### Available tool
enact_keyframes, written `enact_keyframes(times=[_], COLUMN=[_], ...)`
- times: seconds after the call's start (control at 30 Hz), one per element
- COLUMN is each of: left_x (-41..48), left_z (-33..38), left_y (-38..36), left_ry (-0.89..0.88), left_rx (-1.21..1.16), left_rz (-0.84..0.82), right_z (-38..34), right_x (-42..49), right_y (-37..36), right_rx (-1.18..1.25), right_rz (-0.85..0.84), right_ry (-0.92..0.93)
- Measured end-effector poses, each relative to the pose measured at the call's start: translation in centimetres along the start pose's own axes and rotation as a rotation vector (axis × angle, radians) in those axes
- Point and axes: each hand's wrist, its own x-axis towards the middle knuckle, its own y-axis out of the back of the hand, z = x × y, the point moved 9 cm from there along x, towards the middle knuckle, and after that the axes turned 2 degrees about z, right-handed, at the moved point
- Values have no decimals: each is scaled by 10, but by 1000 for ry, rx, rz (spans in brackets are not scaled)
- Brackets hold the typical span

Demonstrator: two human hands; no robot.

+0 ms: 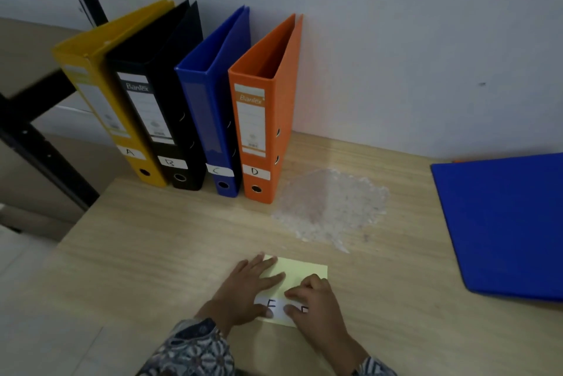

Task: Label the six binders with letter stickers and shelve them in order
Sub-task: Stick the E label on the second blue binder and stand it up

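Note:
Four binders stand upright against the wall: yellow labelled A, black labelled B, blue labelled C, orange labelled D. Another blue binder lies flat at the right. Near the front edge lies a pale yellow sticker sheet with white letter stickers; an E sticker shows between my hands. My left hand lies flat on the sheet's left side, fingers spread. My right hand rests on the sheet's right part, fingertips at a second sticker, partly covering it.
The wooden table has a rough whitish worn patch in the middle. A black metal shelf frame stands off the table's left edge. A white wall runs behind the binders.

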Motion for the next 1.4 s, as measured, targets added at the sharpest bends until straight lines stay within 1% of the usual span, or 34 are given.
enact_keyframes(times=[0.07,0.17,0.2,0.23,0.3,0.37,0.43,0.53,0.57,0.6,0.63,0.7,1.0,1.2,1.27,1.4], left_x=[2,-3,-5,-4,-6,-7,-10,-9,-9,-9,-8,-9,-9,-6,-7,-8], left_z=[-2,-1,-6,-8,-12,-12,-6,-2,-1,2,2,-2,-2,-8,-8,-9], left_y=[1,3,-4,-5,-6,-7,3,1,3,8,5,-5,-5,-9,-9,-10], left_ry=[8,36,83,113,165,162,124,79,85,77,61,67,61,48,35,35], left_rx=[45,144,143,210,235,253,318,295,281,306,307,274,266,217,240,224], left_rz=[31,25,-33,-34,21,12,22,-21,-3,60,72,-8,-18,-81,-108,-104], right_z=[-2,2,1,0,-1,-2,-3,-4,-5,-5,-6,-6,-10,-12,-12,-12], right_x=[-4,-12,-14,-15,-18,-18,-17,-18,-19,-19,-20,-20,-27,-25,-25,-24], right_y=[-1,-1,-3,-2,0,1,3,5,5,6,7,8,10,9,9,9], right_rx=[-27,-64,-85,-109,-124,-99,-93,-65,-71,-78,-79,-82,-97,-163,-159,-114], right_rz=[10,96,92,87,109,132,171,201,211,226,239,273,362,357,367,401], right_ry=[39,81,90,84,82,86,74,35,29,28,24,16,-11,-39,-68,-128])
